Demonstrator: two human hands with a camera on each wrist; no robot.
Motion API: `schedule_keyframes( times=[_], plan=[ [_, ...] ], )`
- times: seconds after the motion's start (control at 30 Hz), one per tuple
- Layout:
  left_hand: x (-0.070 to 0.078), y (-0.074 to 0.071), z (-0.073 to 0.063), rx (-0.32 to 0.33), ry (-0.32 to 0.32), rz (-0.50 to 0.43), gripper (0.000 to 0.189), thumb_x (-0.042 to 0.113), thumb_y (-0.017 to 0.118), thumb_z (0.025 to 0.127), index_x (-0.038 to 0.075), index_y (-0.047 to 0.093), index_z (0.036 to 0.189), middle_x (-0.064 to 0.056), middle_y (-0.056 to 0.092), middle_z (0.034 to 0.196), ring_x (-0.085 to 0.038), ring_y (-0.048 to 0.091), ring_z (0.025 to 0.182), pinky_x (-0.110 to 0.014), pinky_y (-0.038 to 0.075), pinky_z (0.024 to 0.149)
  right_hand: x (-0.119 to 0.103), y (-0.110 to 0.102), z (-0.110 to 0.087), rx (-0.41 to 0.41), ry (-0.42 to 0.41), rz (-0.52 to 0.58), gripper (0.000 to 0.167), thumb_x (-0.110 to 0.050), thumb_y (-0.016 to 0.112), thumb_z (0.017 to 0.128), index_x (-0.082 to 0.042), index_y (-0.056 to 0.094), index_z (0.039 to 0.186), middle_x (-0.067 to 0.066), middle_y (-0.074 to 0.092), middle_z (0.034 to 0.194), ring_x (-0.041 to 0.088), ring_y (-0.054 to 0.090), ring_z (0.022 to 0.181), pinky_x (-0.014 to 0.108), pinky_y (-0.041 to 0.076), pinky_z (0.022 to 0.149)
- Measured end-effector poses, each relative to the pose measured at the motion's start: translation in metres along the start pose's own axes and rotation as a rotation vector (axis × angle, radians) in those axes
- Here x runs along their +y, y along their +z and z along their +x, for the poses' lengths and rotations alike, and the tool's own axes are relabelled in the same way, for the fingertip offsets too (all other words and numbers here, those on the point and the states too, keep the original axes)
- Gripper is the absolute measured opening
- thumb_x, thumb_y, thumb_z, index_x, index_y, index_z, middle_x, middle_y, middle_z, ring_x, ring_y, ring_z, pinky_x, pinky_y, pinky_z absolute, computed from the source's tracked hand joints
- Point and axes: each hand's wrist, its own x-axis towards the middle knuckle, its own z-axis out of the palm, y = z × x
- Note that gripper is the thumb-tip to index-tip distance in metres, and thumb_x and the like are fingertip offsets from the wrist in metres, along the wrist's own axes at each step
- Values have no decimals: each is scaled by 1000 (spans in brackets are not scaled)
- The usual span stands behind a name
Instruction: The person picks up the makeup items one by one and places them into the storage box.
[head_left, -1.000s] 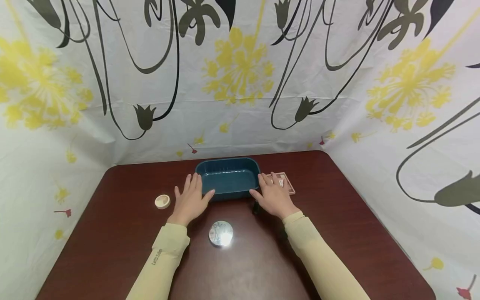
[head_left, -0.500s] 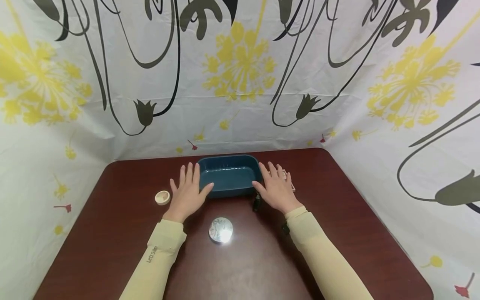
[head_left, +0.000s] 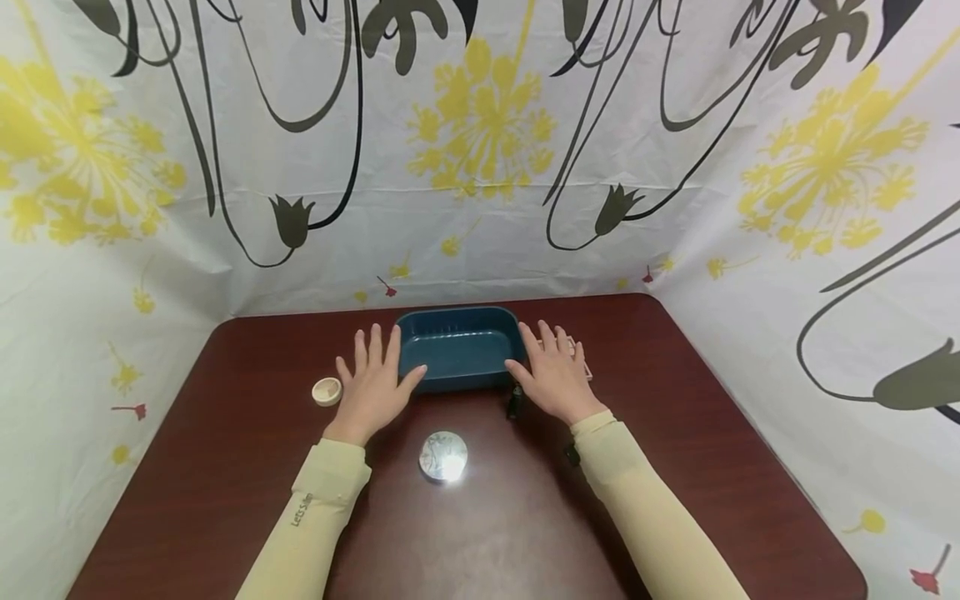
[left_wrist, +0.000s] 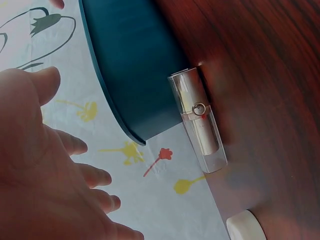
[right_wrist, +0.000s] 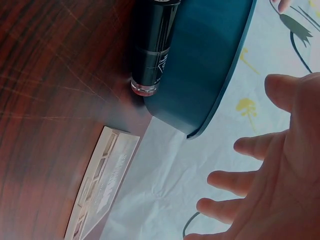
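Both hands are held with fingers spread and hold nothing. In the head view my left hand [head_left: 368, 396] is at the left end of a teal plastic tray [head_left: 459, 357], and my right hand [head_left: 557, 382] is at its right end. The left wrist view has a lipstick with a clear cap [left_wrist: 197, 122] beside the tray wall; the left hand hides it in the head view. Beside the tray's other end, a black glossy tube [right_wrist: 152, 50] appears in the right wrist view. A flat makeup palette [right_wrist: 102, 185] lies near it, partly covered by my right hand in the head view.
A round shiny compact [head_left: 443, 457] lies on the dark red wooden table [head_left: 480, 533] between the forearms. Left of the left hand is a small cream round pot [head_left: 327, 392]. A small dark object [head_left: 572, 454] shows beside the right cuff. Patterned cloth [head_left: 480, 242] hangs behind the table.
Both hands have shifted slightly forward, and the left also a little to the left, uncovering more of the dark tube near the right hand. The objects stay in place; the head view has tilted slightly.
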Motion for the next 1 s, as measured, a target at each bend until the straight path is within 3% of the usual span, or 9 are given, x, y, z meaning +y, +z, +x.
schedule_keyframes(
  times=[0.27, 0.5, 0.7, 1.0],
  plan=[
    [-2, -2, 0, -25, -19, -7, 90, 66, 44, 98, 18, 7, 164, -20, -1, 167, -43, -10, 151, -76, 0, 108, 4, 1, 3, 2, 4, 26, 73, -57, 49, 101, -19, 28, 161, 20, 24, 162, 46, 20, 147, 73, 13, 111],
    [-4, 3, 2, 1, 13, -47, 87, 61, 49, 99, 11, 17, 162, -22, 10, 165, -43, -2, 151, -76, 6, 109, 16, -1, 3, 12, 44, 40, 69, -52, 48, 103, -17, 30, 159, 21, 27, 160, 46, 21, 146, 72, 18, 110],
    [-5, 8, 2, 0, 4, -61, 88, 60, 50, 99, 7, 18, 161, -22, 12, 165, -42, -2, 152, -75, 3, 110, 29, 3, 1, 2, 93, 49, 67, -51, 47, 103, -16, 32, 158, 21, 29, 159, 45, 23, 145, 72, 20, 109],
    [-8, 13, 3, 4, -15, -58, 88, 61, 45, 100, 3, 17, 161, -20, 12, 166, -38, -1, 153, -70, 3, 113, 44, 9, 4, 18, 124, 31, 68, -39, 63, 97, -5, 40, 153, 28, 39, 149, 48, 34, 135, 70, 34, 101]
  ],
)
